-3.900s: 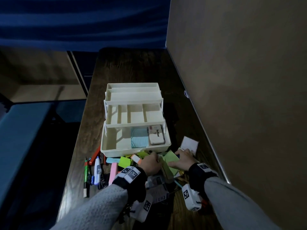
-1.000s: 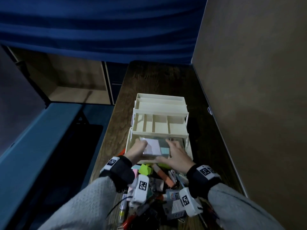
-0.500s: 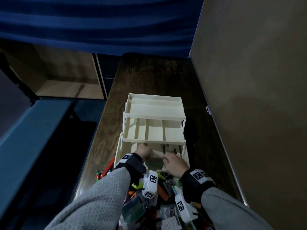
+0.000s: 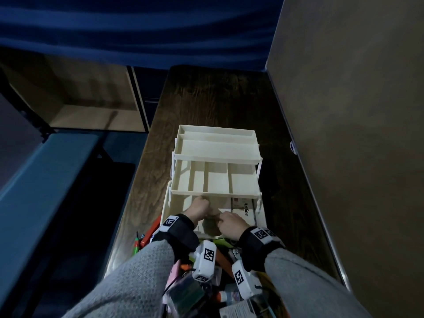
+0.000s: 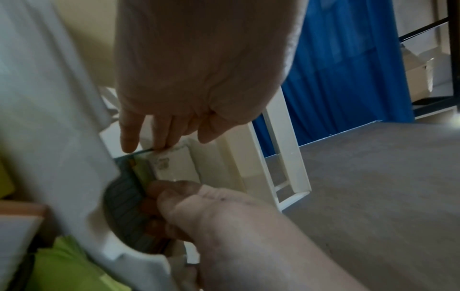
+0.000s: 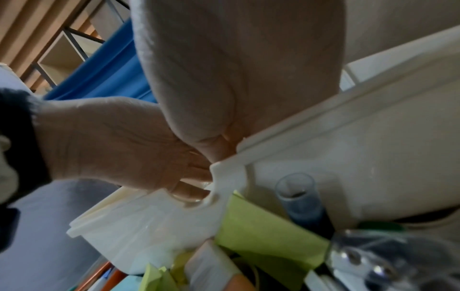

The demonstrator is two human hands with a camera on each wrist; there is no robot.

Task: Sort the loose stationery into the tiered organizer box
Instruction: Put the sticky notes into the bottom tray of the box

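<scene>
Long dark-brown wood-grain tabletop (image 4: 220,99) running away from the camera, hard against a plain tan wall (image 4: 355,111) on the right, with a thin pale metal edge strip (image 4: 321,216) along the joint. Across the far end, a pleated deep-blue curtain (image 4: 137,31); below it on the left, a light-wood shelving unit with a black metal frame (image 4: 75,97) and open compartments, and nearer the camera a flat blue-grey surface (image 4: 34,180) alongside the tabletop. Dim overall in the head view, brighter in the wrist views.
</scene>
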